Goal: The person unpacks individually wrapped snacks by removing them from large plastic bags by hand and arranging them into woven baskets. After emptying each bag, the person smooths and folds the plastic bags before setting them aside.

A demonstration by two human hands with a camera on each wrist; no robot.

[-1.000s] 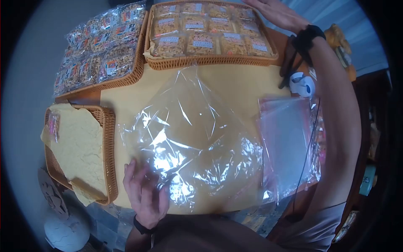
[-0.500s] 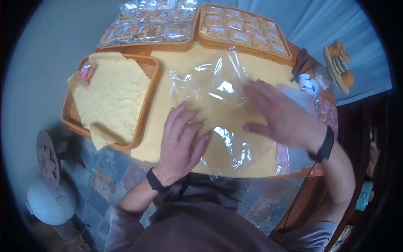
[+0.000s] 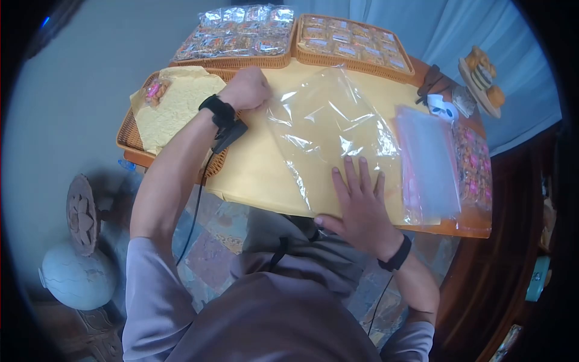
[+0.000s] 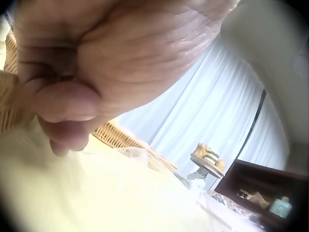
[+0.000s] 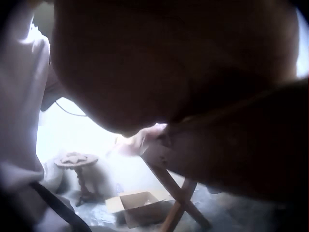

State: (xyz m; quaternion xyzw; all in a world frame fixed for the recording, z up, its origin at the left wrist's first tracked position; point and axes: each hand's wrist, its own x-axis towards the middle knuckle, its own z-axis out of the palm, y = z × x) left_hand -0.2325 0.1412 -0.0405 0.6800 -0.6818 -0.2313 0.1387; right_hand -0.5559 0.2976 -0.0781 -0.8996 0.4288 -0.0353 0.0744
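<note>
A large clear plastic bag (image 3: 325,117) lies spread on the yellow-covered table in the head view. My right hand (image 3: 362,208) rests on its near right part, fingers spread and straight, the thumb by the table's front edge. In the right wrist view the dark underside of that hand (image 5: 169,63) fills the top. My left hand (image 3: 246,88) is off the bag's left side, beside the left wicker tray (image 3: 220,166), with its fingers curled. Seen in the left wrist view, its curled fingers (image 4: 70,104) show nothing between them.
A stack of clear bags with pink edges (image 3: 428,163) lies at the right, next to pink-toned snack packets (image 3: 473,160). Two wicker trays of packed snacks (image 3: 235,42) stand along the back. One packet (image 3: 157,90) sits on the left tray's paper. A white tape dispenser (image 3: 443,108) stands back right.
The right hand came back from the far right and now rests on the bag. The left hand left the bag's near side for the left tray, its fingers curling. The bag looks flatter.
</note>
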